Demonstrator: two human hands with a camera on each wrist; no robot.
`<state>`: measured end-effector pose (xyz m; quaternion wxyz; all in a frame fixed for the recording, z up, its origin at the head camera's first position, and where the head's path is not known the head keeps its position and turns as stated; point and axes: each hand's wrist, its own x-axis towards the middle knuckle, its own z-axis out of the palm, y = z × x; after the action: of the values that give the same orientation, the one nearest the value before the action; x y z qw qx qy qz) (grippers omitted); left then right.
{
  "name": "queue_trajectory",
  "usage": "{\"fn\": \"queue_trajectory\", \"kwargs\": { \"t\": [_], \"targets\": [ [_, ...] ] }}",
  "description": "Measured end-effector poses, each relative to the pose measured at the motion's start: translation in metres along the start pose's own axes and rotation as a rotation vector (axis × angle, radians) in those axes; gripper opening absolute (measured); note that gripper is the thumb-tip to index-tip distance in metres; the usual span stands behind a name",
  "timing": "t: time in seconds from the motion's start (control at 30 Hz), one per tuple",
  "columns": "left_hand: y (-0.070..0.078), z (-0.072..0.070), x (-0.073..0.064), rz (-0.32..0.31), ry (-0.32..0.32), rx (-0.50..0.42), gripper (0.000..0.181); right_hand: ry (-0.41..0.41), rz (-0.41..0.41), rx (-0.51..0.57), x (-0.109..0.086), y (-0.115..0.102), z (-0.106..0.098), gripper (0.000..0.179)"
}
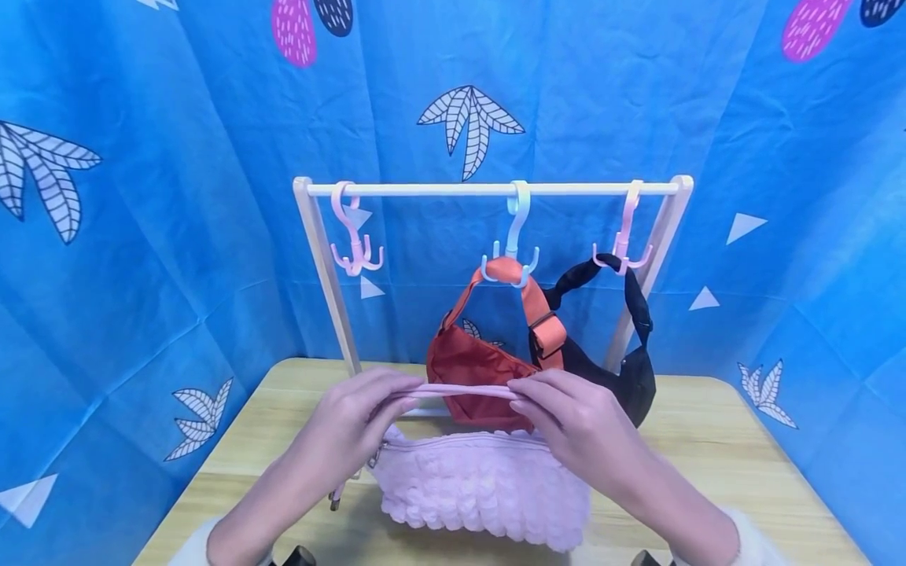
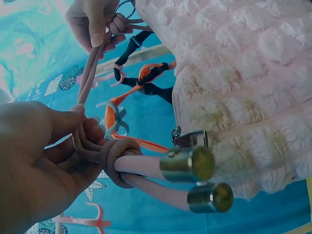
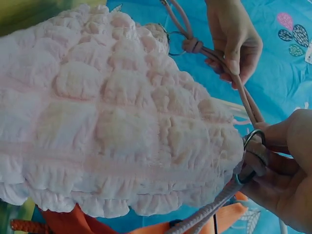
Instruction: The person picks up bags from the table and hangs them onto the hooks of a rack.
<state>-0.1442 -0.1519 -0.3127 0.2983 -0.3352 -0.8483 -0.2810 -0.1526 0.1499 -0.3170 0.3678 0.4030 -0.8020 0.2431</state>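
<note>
A pale pink puffy, quilted bag (image 1: 481, 489) hangs from its cord strap (image 1: 460, 390) above the table. My left hand (image 1: 357, 415) pinches the strap's left part between thumb and fingers. Opposite it, my right hand (image 1: 579, 418) pinches the right part, so the strap runs level between them. In the left wrist view, a knot (image 2: 119, 158) and two brass-coloured cord ends (image 2: 195, 165) lie beside the left fingers, near a zipper pull (image 2: 190, 138). A metal ring (image 3: 254, 141) joins the bag to the strap by the right fingers in the right wrist view.
A white rack (image 1: 425, 189) stands behind the bag on the wooden table (image 1: 722, 448). A red bag (image 1: 467, 373) with an orange strap hangs on the blue hook (image 1: 520, 228). One pink hook (image 1: 623, 244) carries a black bag (image 1: 637, 385); another pink hook (image 1: 356, 248) is at left.
</note>
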Motion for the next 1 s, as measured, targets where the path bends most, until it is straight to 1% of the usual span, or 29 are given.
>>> {"fn": "queue_trajectory", "kwargs": {
  "t": [0.1,0.27,0.37,0.53,0.7,0.8,1.0],
  "targets": [
    [-0.003,-0.002,0.001,0.007,0.007,0.007,0.027,0.002,0.005,0.008,0.001,0.0,0.003,0.03],
    [-0.009,-0.006,0.003,-0.007,0.003,0.01,0.024,0.003,0.008,0.033,0.004,0.001,0.011,0.026],
    [-0.012,-0.009,0.004,-0.01,0.013,0.02,0.024,0.001,0.018,0.038,0.008,0.001,0.015,0.025],
    [-0.017,-0.014,0.007,-0.014,0.037,0.036,0.027,0.023,0.013,0.046,0.016,0.003,0.022,0.028],
    [-0.021,-0.017,0.01,-0.008,0.08,0.031,0.03,0.031,0.024,0.073,0.025,0.003,0.026,0.033],
    [-0.024,-0.02,0.012,-0.014,0.106,0.031,0.032,0.044,0.029,0.086,0.029,0.003,0.03,0.031],
    [-0.028,-0.025,0.017,0.0,0.165,0.028,0.034,0.063,0.044,0.116,0.04,0.005,0.036,0.028]
  ]
}}
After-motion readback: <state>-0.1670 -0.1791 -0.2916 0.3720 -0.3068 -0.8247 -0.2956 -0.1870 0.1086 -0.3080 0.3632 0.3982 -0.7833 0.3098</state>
